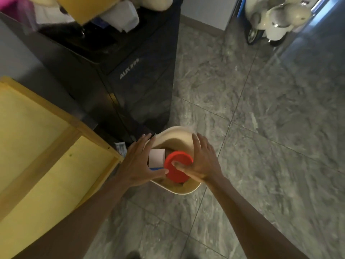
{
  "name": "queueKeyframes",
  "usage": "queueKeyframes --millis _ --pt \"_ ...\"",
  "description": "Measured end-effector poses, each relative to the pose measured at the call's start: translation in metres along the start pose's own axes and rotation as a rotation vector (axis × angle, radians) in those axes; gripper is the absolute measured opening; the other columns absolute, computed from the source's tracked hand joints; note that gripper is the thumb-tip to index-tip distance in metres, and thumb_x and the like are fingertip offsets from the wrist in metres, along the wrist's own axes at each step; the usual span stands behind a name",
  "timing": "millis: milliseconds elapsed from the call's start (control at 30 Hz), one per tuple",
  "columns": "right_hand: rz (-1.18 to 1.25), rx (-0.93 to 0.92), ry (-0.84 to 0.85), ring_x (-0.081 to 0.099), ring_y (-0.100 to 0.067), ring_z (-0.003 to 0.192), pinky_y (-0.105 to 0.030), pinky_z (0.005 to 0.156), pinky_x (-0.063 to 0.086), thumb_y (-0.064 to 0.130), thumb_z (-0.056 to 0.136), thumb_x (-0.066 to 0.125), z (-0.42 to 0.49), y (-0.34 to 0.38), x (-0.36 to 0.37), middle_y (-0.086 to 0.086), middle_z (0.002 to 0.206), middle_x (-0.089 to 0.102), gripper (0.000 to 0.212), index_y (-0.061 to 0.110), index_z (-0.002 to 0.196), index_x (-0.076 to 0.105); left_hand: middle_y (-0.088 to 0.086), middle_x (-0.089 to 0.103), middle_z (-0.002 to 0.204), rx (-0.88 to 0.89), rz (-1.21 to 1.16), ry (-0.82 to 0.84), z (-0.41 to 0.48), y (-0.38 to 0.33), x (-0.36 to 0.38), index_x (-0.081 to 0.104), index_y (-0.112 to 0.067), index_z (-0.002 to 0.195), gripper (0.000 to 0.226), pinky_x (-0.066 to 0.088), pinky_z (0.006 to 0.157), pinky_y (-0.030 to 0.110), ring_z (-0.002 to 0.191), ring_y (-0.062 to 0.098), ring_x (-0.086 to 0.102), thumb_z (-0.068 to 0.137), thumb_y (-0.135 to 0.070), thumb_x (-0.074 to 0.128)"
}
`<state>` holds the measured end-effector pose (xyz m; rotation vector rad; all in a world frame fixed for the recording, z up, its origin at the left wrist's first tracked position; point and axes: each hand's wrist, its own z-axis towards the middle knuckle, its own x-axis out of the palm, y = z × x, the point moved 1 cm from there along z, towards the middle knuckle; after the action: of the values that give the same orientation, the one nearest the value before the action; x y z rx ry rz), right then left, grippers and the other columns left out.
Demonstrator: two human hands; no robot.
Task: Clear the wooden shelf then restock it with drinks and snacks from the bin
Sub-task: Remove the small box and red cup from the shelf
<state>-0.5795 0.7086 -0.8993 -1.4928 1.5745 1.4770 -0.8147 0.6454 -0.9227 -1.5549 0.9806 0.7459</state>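
Since the red lid (178,156) sits in the bin (179,129) under our hands, we reach with both, likely to get a good hold. Our left hand (139,163) and right hand (203,161) are flat and loose, each thumb touching the lid between them. The wooden shelf (46,146) is beside our left arm.

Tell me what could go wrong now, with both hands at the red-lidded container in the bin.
1. The right hand shows only its thumb on the red lid, and the left hand touches just its edge; lifted like this, the container may slip.
2. The white box close beside it in the bin could be knocked over.
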Motion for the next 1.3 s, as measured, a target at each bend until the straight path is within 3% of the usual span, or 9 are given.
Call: queueKeyframes --millis 133,333,533,700,833,933,1033,1200,1300 --pt "-0.005 0.005 -0.016 0.006 -0.029 0.164 -0.054 0.131 0.019 0.100 0.073 0.050 -0.015 0.015 -0.069 -0.006 0.178 0.005 0.134 0.020 0.169 0.003 -0.008 0.006 0.176 0.032 0.013 -0.045 -0.009 -0.030 -0.066 0.008 -0.027 0.168 0.120 0.004 0.130 0.044 0.162 0.012 0.000 0.078 -0.095 0.049" --pt "0.006 0.010 -0.126 -0.006 -0.018 0.164 -0.046 0.131 0.009 0.096 0.080 0.047 -0.070 0.068 -0.263 0.003 0.179 -0.008 0.126 0.024 0.171 -0.003 -0.004 0.016 0.175 0.118 0.011 -0.193 -0.031 -0.123 -0.249 0.019 -0.026 0.167 0.116 0.020 0.129 0.051 0.162 0.016 0.010 0.079 -0.099 0.031" --pt "0.033 -0.092 -0.252 0.005 -0.020 0.164 -0.045 0.131 0.019 0.087 0.084 0.055 -0.139 0.146 -0.488 0.003 0.179 -0.003 0.120 0.024 0.171 0.001 -0.012 0.022 0.172 0.182 0.033 -0.287 -0.063 -0.226 -0.458 0.031 -0.030 0.163 0.103 0.023 0.128 0.037 0.159 0.013 0.019 0.083 -0.095 0.036" --pt "-0.005 -0.175 -0.310 0.012 -0.022 0.164 -0.043 0.131 0.022 0.097 0.073 0.041 -0.193 0.197 -0.612 -0.003 0.178 0.009 0.130 0.017 0.171 0.009 -0.006 0.021 0.173 0.180 0.071 -0.279 -0.109 -0.290 -0.591 0.031 -0.031 0.162 0.086 0.029 0.126 0.049 0.157 0.020 0.028 0.091 -0.071 0.059" --pt "-0.009 -0.231 -0.374 0.027 -0.026 0.159 -0.048 0.126 0.033 0.102 0.074 0.038 -0.214 0.223 -0.660 -0.003 0.174 0.024 0.126 0.022 0.169 0.015 -0.004 0.027 0.172 0.142 0.041 -0.350 -0.152 -0.322 -0.651 0.029 -0.027 0.164 0.106 0.028 0.127 0.043 0.156 0.018 0.029 0.081 -0.090 0.044" --pt "0.003 -0.308 -0.388 0.043 -0.032 0.149 -0.049 0.118 0.042 0.088 0.083 0.055 -0.228 0.240 -0.680 -0.006 0.167 0.037 0.113 0.022 0.167 0.018 -0.002 0.027 0.172 0.117 0.042 -0.374 -0.180 -0.333 -0.670 0.027 -0.027 0.165 0.120 0.026 0.128 0.043 0.157 0.020 0.028 0.072 -0.102 0.031" --pt "0.003 -0.377 -0.351 0.046 -0.035 0.147 -0.048 0.116 0.042 0.077 0.089 0.062 -0.241 0.256 -0.688 -0.007 0.167 0.038 0.105 0.024 0.168 0.017 -0.001 0.028 0.172 0.064 0.023 -0.399 -0.211 -0.340 -0.674 0.026 -0.027 0.166 0.117 0.026 0.128 0.045 0.156 0.022 0.031 0.073 -0.098 0.032" --pt "0.062 -0.559 -0.233 0.047 -0.020 0.148 -0.051 0.113 0.049 0.101 0.075 0.049 -0.185 0.280 -0.665 0.011 0.166 0.040 0.112 0.041 0.165 0.022 0.000 0.043 0.161 -0.062 0.013 -0.489 -0.277 -0.330 -0.677 0.033 -0.029 0.162 0.085 0.040 0.119 0.045 0.140 0.025 0.049 0.091 -0.074 0.048" --pt "0.002 -0.692 -0.215 0.052 -0.022 0.143 -0.049 0.113 0.048 0.089 0.084 0.056 -0.242 0.344 -0.660 0.008 0.163 0.043 0.099 0.034 0.163 0.029 0.002 0.033 0.169 -0.185 0.108 -0.569 -0.335 -0.312 -0.682 0.027 -0.027 0.165 0.081 0.033 0.124 0.046 0.147 0.027 0.043 0.098 -0.069 0.049"
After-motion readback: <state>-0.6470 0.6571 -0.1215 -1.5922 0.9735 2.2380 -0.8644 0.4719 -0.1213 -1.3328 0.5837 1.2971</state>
